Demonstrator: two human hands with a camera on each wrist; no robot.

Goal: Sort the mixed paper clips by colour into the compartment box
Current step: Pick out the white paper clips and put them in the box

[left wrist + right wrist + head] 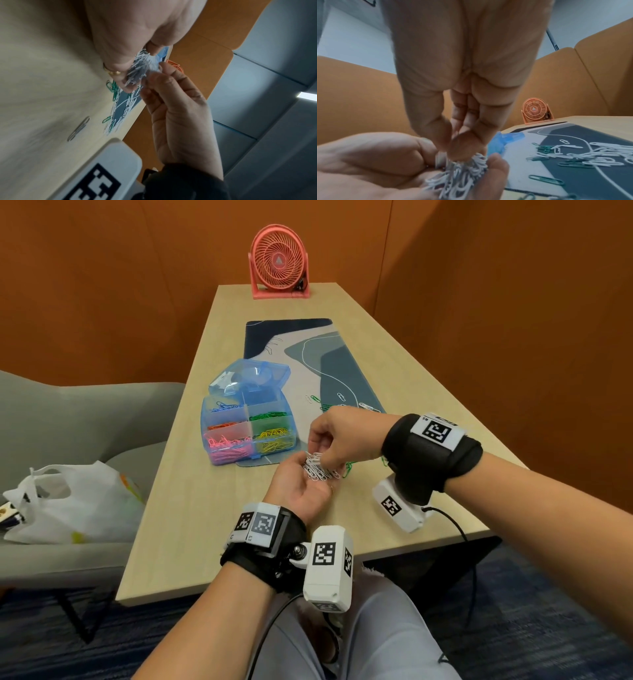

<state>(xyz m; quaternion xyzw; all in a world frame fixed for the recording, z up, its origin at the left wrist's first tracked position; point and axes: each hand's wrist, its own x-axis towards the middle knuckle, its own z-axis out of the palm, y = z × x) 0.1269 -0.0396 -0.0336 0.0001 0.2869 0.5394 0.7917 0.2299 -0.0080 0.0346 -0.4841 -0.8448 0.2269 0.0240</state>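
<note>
translucent glossy plastic compartment box [248,428], matt wood-look table [191,508], cloth mat [329,364]

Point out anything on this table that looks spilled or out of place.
White and green loose clips lie scattered over the mat, right of the compartment box, some on the bare table. They look unsorted, not damaged. The left hand cups a heap of white clips, which the right hand pinches.

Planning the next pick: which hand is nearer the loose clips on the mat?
Right. The right hand is just in front of the loose clips; the left hand sits nearer the person, cupping white paper clips.
</note>
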